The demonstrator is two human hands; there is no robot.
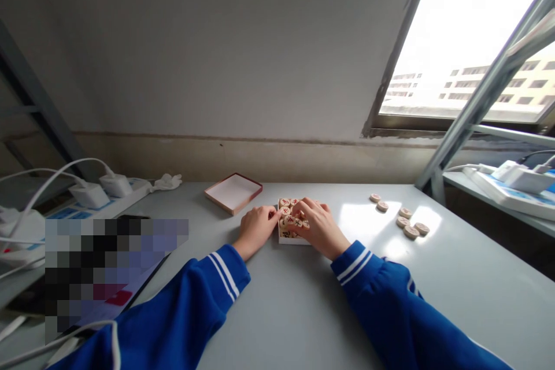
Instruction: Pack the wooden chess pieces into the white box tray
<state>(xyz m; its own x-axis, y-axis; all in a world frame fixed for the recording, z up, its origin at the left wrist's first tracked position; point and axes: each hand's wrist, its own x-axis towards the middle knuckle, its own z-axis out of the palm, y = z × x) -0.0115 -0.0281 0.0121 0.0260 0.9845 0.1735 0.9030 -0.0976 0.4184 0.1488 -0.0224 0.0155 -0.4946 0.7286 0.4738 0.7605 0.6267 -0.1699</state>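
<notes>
A small white box (pixel 293 238) full of round wooden chess pieces (pixel 285 203) sits on the grey table in front of me. My left hand (pixel 255 229) rests against the box's left side with its fingers curled and a fingertip on a piece. My right hand (pixel 318 225) lies over the pieces on the right half of the box, fingers bent and pressing down on them. Both arms wear blue sleeves with white stripes.
The box lid (pixel 233 192) lies open-side up at the back left. Several loose wooden pieces (pixel 405 221) lie to the right in a sunlit patch. Power strips with white chargers (pixel 100 189) line the left edge, another strip (pixel 515 182) the right shelf.
</notes>
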